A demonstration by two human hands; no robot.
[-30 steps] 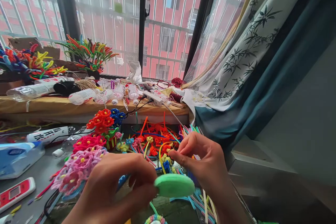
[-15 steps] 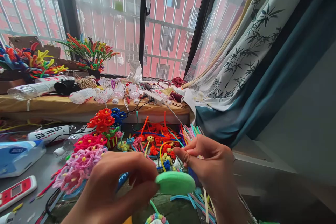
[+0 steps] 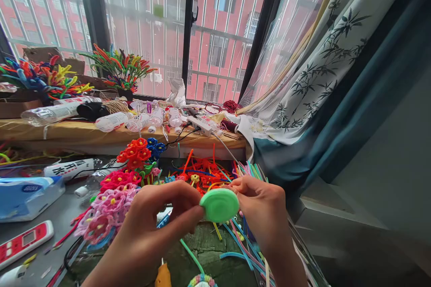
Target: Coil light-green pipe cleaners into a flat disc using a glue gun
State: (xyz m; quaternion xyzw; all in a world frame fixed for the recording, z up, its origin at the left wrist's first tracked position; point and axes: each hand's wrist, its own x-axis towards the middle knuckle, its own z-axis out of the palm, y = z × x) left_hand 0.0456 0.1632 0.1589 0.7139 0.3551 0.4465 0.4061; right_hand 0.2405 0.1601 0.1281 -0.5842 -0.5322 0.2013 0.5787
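My left hand (image 3: 164, 215) pinches the left edge of a light green fuzzy disc (image 3: 219, 206) between thumb and fingers. The disc looks like a flat coil of pipe cleaner, with its face turned toward me. At the disc's upper right edge my right hand (image 3: 259, 206) is closed in a pinch; whether it grips the rim or a loose end there is hidden. Below, a pastel beaded-looking ring (image 3: 202, 280) with a green stem (image 3: 191, 253) lies on the dark green work surface (image 3: 215, 244). An orange-handled tool (image 3: 163, 274) points upward near my left wrist.
Pipe-cleaner flowers (image 3: 111, 206) stand at left, beside a blue tissue pack (image 3: 28, 197) and a red-and-white handset (image 3: 26, 243). Loose pipe cleaners (image 3: 239, 246) lie at right, red pieces (image 3: 205, 172) behind. Bottles (image 3: 111, 121) and a power strip (image 3: 200, 125) crowd the windowsill.
The green disc has risen and tilted so more of its flat face shows. My right hand has moved down and left to the disc's edge; earlier it was apart, above it.
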